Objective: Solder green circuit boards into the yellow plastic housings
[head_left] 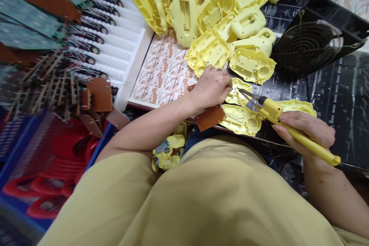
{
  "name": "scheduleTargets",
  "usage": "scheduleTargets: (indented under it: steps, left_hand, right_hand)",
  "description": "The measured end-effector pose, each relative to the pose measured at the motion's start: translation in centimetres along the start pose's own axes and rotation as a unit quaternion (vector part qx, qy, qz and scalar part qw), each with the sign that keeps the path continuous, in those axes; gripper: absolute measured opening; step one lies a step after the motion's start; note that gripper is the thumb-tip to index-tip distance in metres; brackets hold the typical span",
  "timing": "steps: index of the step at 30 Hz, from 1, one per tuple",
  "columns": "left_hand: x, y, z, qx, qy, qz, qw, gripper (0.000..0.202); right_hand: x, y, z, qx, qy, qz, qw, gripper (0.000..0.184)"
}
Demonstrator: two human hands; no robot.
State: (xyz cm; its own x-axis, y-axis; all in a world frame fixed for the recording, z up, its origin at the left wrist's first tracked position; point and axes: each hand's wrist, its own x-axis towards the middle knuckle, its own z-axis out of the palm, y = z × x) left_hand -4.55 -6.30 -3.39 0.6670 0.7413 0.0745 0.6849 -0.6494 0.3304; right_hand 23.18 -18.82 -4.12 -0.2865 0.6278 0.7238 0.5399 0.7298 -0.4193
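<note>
My right hand [305, 130] is closed round the yellow handle of a soldering iron [291, 127], whose metal tip points left toward a yellow plastic shell [240, 120] lying open side up. My left hand [211, 86] is curled, fingers pinched together over a second yellow shell [236, 96] just beside the iron's tip; what it pinches is hidden. A brown circuit board [210, 117] lies below my left wrist, touching the front shell.
A heap of yellow plastic shells [213, 11] fills the back. A white foam tray [127, 46] with wired boards stands at the left, brown boards [98, 94] beside it. A black fan with wire grille [305, 46] sits at right. Red stools [57, 169] below left.
</note>
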Motion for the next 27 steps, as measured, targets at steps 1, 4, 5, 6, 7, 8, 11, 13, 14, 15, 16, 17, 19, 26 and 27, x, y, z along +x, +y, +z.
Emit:
scheduleTargets:
  steps: [1, 4, 5, 6, 7, 8, 11, 13, 14, 15, 16, 17, 19, 26, 27]
  left_hand:
    - [0.0, 0.0, 0.0, 0.001, 0.001, 0.001, 1.000, 0.029]
    - [0.1, 0.0, 0.0, 0.002, 0.000, -0.001, 1.000, 0.029]
    - [0.1, 0.0, 0.0, 0.002, -0.001, -0.001, 1.000, 0.029]
    - [0.1, 0.0, 0.0, 0.002, -0.002, -0.001, 1.000, 0.028]
    - [0.1, 0.0, 0.0, 0.002, -0.002, 0.000, 1.000, 0.028]
    - [0.1, 0.0, 0.0, 0.003, -0.001, 0.001, 1.000, 0.028]
    - [0.1, 0.0, 0.0, 0.010, 0.001, 0.000, 1.000, 0.028]
    - [0.1, 0.0, 0.0, 0.016, -0.002, -0.003, 1.000, 0.028]
    - [0.1, 0.1, 0.0, 0.018, -0.005, -0.005, 1.000, 0.028]
    - [0.1, 0.1, 0.0, 0.019, -0.006, -0.006, 1.000, 0.028]
    - [0.0, 0.1, 0.0, 0.020, -0.005, -0.006, 1.000, 0.028]
    - [0.0, 0.1, 0.0, 0.021, -0.002, -0.005, 1.000, 0.028]
    - [0.0, 0.1, 0.0, 0.022, 0.004, -0.001, 1.000, 0.027]
    - [-0.5, -0.3, 0.0, -0.003, 0.032, -0.003, 0.999, 0.022]
    - [-0.7, -0.5, 0.0, -0.019, 0.043, -0.008, 0.999, 0.022]
  right_hand:
    - [0.0, 0.0, 0.0, 0.000, -0.005, 0.001, 1.000, 0.023]
    - [0.0, 0.0, 0.0, -0.015, -0.030, 0.005, 0.999, 0.020]
    - [0.0, 0.0, 0.0, -0.019, -0.036, 0.002, 0.999, 0.020]
    - [0.1, 0.1, -0.2, -0.017, -0.040, -0.005, 0.999, 0.020]
    - [0.3, 0.1, -0.3, -0.011, -0.037, -0.012, 0.999, 0.021]
    - [0.4, 0.1, -0.5, -0.002, -0.025, -0.011, 1.000, 0.023]
    - [0.3, 0.1, -1.0, 0.016, 0.046, 0.007, 0.999, 0.035]
    - [-0.3, 0.1, -1.2, 0.014, 0.068, 0.015, 0.997, 0.043]
    - [-0.7, 0.1, -1.2, 0.005, 0.063, 0.020, 0.998, 0.046]
    - [-1.1, 0.1, -1.2, -0.008, 0.053, 0.032, 0.998, 0.049]
    - [-1.6, 0.0, -1.3, -0.021, 0.043, 0.052, 0.997, 0.054]
    - [-2.0, 0.0, -1.3, -0.034, 0.039, 0.073, 0.996, 0.061]
    - [-2.6, -0.3, -1.3, -0.053, 0.046, 0.107, 0.992, 0.070]
    - [-1.5, -2.2, -0.7, -0.025, 0.061, 0.084, 0.994, 0.037]
    - [-1.4, -2.3, -0.6, -0.010, 0.065, 0.076, 0.995, 0.034]
